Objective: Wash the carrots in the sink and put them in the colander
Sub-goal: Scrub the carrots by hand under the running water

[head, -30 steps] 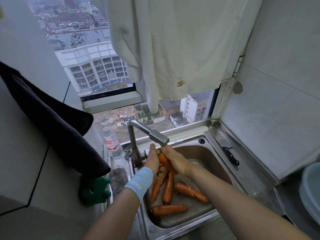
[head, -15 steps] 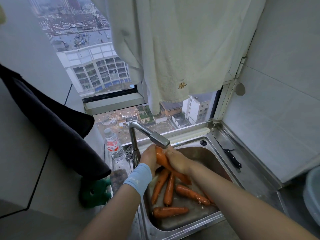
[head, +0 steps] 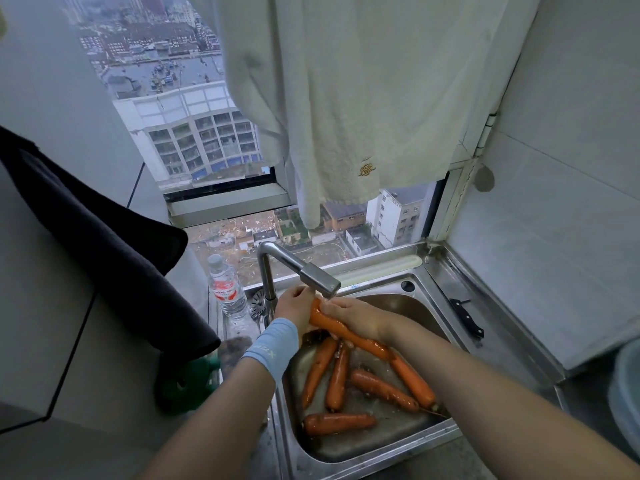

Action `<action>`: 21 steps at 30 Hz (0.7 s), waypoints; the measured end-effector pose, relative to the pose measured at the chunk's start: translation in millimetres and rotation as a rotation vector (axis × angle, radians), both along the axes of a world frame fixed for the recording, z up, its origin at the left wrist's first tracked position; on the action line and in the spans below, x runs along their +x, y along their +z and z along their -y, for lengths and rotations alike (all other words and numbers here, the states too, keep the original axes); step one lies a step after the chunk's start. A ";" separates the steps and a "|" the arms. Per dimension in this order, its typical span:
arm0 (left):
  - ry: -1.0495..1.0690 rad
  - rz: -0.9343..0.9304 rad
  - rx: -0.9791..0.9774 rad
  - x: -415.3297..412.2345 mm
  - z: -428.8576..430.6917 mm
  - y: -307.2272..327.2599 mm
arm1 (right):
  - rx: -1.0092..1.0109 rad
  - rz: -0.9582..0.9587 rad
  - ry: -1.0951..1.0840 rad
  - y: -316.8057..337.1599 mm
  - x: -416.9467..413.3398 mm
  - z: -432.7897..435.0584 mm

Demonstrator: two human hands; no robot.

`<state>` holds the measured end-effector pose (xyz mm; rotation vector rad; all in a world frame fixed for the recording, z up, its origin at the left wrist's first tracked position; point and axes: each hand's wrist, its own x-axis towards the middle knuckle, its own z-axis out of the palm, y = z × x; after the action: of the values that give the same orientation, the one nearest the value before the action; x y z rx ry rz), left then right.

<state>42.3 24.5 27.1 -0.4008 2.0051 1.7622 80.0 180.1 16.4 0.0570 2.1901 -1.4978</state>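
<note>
Left hand [head: 294, 306]: my fingers curl round the thick top end of the held carrot [head: 346, 332], cupping it from the faucet side; a pale blue wristband [head: 272, 348] sits on this wrist.
Right hand [head: 349, 315]: my fingers wrap over the same carrot from the other side, just below the spout, gripping it as if to rub it.
Held carrot: it is above the basin, slanting from under the faucet [head: 301, 268] down toward my right forearm.
Loose carrots [head: 337, 379]: five lie wet on the floor of the sink [head: 381, 441], one of them partly behind my right arm.
Colander: I cannot pick it out for certain; a pale rounded rim [head: 623, 393] at the far right edge may be it.
Done so far: as I judge it, washing is underway on one carrot, and I see none set aside as finished.
Left to do: finish this one, wash the five below, and move all six to the colander.
Water: I cannot plainly see the stream, though the basin glistens.
Change from earlier: a second ago the carrot stood steeper, mostly hidden between my palms; now it lies flatter and more of its length shows. My hands have stayed under the spout, and the carrots below have not shifted.
</note>
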 end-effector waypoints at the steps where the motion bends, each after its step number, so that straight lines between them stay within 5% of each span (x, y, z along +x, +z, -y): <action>1: 0.012 -0.027 -0.067 1.2 -1.6 2.5 | 0.048 -0.012 0.014 3.8 0.3 3.2; 9: -0.252 0.118 -0.108 4.1 7.1 1.4 | 0.453 0.017 0.109 4.3 0.5 -3.5; 15: -0.317 -0.089 -0.446 -0.5 9.3 -5.1 | 0.641 -0.226 0.107 -0.9 -2.8 6.4; 18: -0.222 0.066 -0.356 3.1 11.3 -15.5 | 0.705 -0.300 0.215 -0.9 -1.6 6.1; 21: -0.097 0.199 0.036 15.3 13.9 -12.3 | 0.637 -0.220 0.245 -3.6 -2.5 -3.5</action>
<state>57.6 10.6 14.8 -0.4413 1.8210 1.6289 77.5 183.6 12.8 -0.1684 2.6550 -0.6614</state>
